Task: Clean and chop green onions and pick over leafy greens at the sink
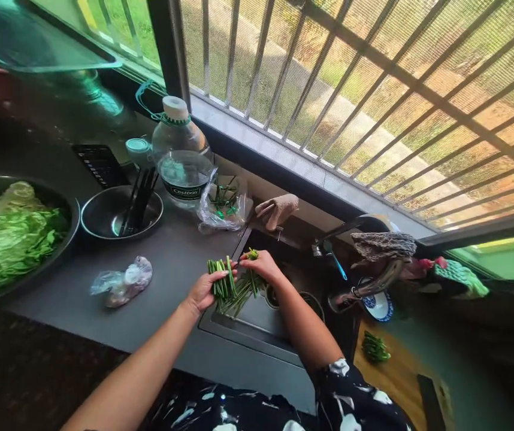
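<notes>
Over the left part of the sink (pixel 279 320), my left hand (pixel 200 291) is closed around a bundle of cut green stems (pixel 221 281), the thumb lying across them. Close beside it, my right hand (pixel 265 267) is closed on a few thin green stems (pixel 252 254) with yellowish tips. The two hands almost touch at the fingertips. A small dark thing shows between them, too small to name. Below the hands, more thin stems (pixel 238 304) hang or lie over the sink; I cannot tell which.
To the left are a large bowl of lettuce (pixel 14 251), a metal bowl (pixel 99 215), a tied plastic bag (pixel 130 281) and a big water bottle (pixel 184 161). A faucet (pixel 335 230) stands behind the sink. At right, cut greens (pixel 375 347) and a knife (pixel 431 398) lie on a wooden board (pixel 401 377).
</notes>
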Tool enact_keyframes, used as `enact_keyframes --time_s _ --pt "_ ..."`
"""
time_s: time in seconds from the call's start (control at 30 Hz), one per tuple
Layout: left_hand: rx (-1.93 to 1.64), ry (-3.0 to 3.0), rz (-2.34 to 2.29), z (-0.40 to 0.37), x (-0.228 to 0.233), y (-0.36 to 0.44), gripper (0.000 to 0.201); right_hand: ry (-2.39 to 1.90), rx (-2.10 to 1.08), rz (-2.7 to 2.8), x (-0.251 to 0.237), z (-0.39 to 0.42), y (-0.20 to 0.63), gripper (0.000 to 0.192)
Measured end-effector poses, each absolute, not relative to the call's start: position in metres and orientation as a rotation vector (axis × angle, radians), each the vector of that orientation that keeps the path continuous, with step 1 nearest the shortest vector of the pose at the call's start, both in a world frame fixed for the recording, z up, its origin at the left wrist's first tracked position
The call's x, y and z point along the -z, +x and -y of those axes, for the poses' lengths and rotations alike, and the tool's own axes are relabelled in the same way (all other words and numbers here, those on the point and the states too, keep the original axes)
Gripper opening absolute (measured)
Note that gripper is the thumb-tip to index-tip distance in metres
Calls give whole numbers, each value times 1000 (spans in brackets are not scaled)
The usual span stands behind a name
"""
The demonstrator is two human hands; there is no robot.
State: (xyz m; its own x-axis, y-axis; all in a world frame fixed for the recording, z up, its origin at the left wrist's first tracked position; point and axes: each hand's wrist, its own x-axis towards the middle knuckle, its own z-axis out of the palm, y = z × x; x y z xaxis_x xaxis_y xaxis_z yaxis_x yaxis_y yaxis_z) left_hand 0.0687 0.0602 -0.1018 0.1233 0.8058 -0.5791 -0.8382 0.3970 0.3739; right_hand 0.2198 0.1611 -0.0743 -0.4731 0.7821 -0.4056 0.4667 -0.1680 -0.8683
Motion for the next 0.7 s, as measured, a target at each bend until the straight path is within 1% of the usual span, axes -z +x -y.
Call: enact_keyframes --time_s 0.07,0.2,0.27,0.33,0.4,0.47,0.53,0.6,0.67,0.7 --pt "-1196 -32 -804 -61 102 73 46 -1389 -1654 1901 79 -157 223 21" --pt "-1154 -17 -821 -60 102 75 47 -1435 -1393 2167 85 -156 219 13" --pt "-1145 -14 -838 -58 103 73 46 -1486 -1301 2243 87 -157 217 14" --pt "-1147 -20 -849 -55 106 70 43 -1507 -1300 2252 83 -157 212 15" --pt "-1163 -35 -852 -52 109 68 38 -1455 -1334 2209 69 -158 204 15" --pt "-1190 -50 -865 -48 112 65 33 -1343 -1259 2164 45 -163 189 17" --pt "-1203 -53 -898 -47 113 65 29 -1233 -1042 2124 16 -176 166 21" --pt "-1204 -48 -942 -46 114 65 27 -1212 -787 2081 -9 -197 137 26" --pt "-1207 -39 -992 -46 114 66 28 -1307 -622 2140 -20 -222 109 29" --pt "-1213 -34 -1018 -46 114 67 31 -1410 -579 2199 -19 -234 98 33"
